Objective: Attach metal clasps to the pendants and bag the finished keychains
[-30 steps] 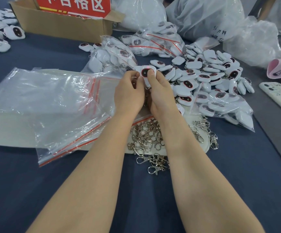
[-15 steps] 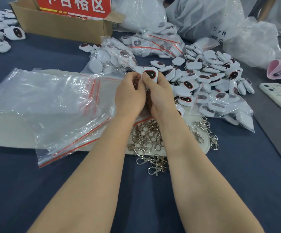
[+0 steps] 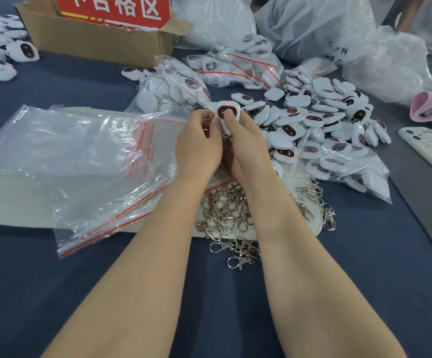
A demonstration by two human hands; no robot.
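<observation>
A cardboard box (image 3: 93, 40) stands behind; phone (image 3: 427, 151) right.

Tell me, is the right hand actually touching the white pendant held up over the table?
Touching. The head view shows the right hand with its thumb lying on the dark face of the pendant, with no gap between them.

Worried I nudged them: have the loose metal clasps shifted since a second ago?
No. The loose metal clasps straddle the pale mat's near edge exactly as before.
</observation>
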